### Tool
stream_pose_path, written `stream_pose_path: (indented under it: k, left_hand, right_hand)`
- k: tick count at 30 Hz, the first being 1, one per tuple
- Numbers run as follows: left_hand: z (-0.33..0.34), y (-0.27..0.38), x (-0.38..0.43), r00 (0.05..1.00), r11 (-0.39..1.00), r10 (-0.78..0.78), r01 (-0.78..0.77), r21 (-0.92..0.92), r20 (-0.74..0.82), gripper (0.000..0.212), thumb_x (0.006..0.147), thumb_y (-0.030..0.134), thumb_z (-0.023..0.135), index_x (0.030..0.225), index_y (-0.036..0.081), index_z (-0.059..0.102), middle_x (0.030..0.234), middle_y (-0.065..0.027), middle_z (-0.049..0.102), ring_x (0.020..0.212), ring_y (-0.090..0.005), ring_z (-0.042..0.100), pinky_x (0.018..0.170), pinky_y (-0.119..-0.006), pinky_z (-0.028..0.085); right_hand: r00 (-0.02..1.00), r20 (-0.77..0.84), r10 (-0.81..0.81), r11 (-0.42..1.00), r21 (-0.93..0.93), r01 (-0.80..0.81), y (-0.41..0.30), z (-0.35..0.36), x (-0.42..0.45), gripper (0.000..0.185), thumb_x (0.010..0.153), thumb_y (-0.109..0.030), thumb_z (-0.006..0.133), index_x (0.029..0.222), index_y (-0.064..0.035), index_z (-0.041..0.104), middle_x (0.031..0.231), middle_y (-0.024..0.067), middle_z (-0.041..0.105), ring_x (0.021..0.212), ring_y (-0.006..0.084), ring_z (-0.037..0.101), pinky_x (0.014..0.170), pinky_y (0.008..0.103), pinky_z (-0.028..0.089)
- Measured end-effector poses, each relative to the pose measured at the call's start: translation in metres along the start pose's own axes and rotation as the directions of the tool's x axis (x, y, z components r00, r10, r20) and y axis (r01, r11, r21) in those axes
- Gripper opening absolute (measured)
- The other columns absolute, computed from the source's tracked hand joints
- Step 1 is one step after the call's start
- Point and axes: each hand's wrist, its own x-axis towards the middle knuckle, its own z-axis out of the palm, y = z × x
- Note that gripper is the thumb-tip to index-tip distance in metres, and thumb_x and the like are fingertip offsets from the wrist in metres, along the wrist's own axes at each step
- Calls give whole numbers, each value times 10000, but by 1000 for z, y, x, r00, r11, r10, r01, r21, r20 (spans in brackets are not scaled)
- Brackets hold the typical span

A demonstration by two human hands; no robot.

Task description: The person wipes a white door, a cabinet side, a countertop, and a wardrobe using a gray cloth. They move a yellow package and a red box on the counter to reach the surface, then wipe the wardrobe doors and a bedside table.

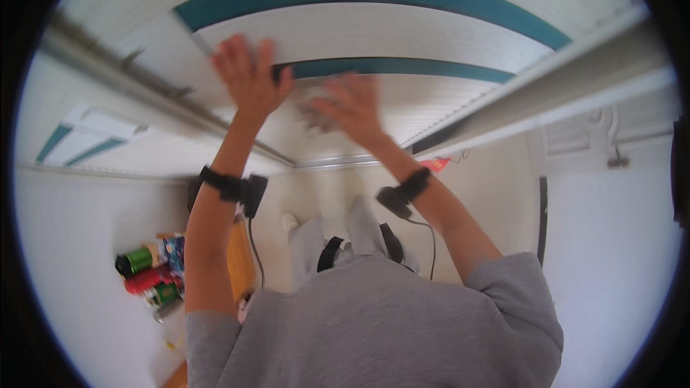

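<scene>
My left hand [252, 78] is raised with its fingers spread, in front of a white panel [377, 27] crossed by teal bands. My right hand [350, 105], blurred, is also raised to its right, fingers apart, just below the lower teal band [399, 66]. Neither hand holds anything that I can make out. Whether either one touches the panel, I cannot tell. A blurred greyish shape [319, 118] shows beside my right hand; I cannot tell what it is. Black straps hold a small dark device on my left forearm [253, 194] and another on my right forearm [396, 200].
Pale frame rails run along the left [135, 83] and right [539, 86] of the panel, with a metal floor track [337, 161] at its foot. Several colourful packages [145, 280] and a green cylinder [135, 261] stand at the left. A white door-like surface [609, 215] is at the right.
</scene>
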Motion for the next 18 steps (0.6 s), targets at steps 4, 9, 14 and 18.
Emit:
stream_pose_path:
  k: [4, 9, 14, 18]
  left_hand:
    - [2, 9, 3, 1000, 1000, 23, -23, 14, 19, 627, 801, 381, 565, 1370, 152, 437, 1463, -219, 279, 1368, -427, 199, 1083, -582, 133]
    - [-26, 13, 23, 994, 996, -9, 19, -92, 105, 619, 754, 245, 613, 1352, 189, 463, 1459, -170, 312, 1358, -355, 267, 1088, -547, 180]
    - [-77, -20, 30, 963, 971, -5, 68, -228, 268, 666, 750, 101, 596, 1384, 173, 406, 1478, -133, 289, 1368, -306, 262, 1096, -534, 186]
    - [-97, -48, 34, 960, 920, -56, 156, -360, 273, 644, 812, 170, 565, 1410, 97, 336, 1491, -142, 251, 1382, -319, 222, 1100, -548, 159]
  right_hand:
    - [948, -269, 168, 957, -184, -222, 54, -83, -3, 477, 723, -129, 707, 1179, -202, 587, 1302, 126, 399, 1221, 325, 370, 995, 440, 329]
    - [810, -464, 359, 796, -301, -526, 51, -102, 20, 700, 729, -132, 709, 1343, -61, 381, 1313, 215, 339, 1224, 364, 335, 1023, 442, 275]
    - [660, -588, 467, 836, 51, -546, -12, -22, 63, 720, 731, -9, 579, 1383, 26, 274, 1394, 265, 218, 1285, 415, 227, 1070, 492, 172]
    - [751, -391, 532, 827, 52, -559, -106, 54, 84, 821, 665, 51, 562, 1423, -63, 269, 1436, 288, 147, 1333, 445, 131, 1078, 521, 151]
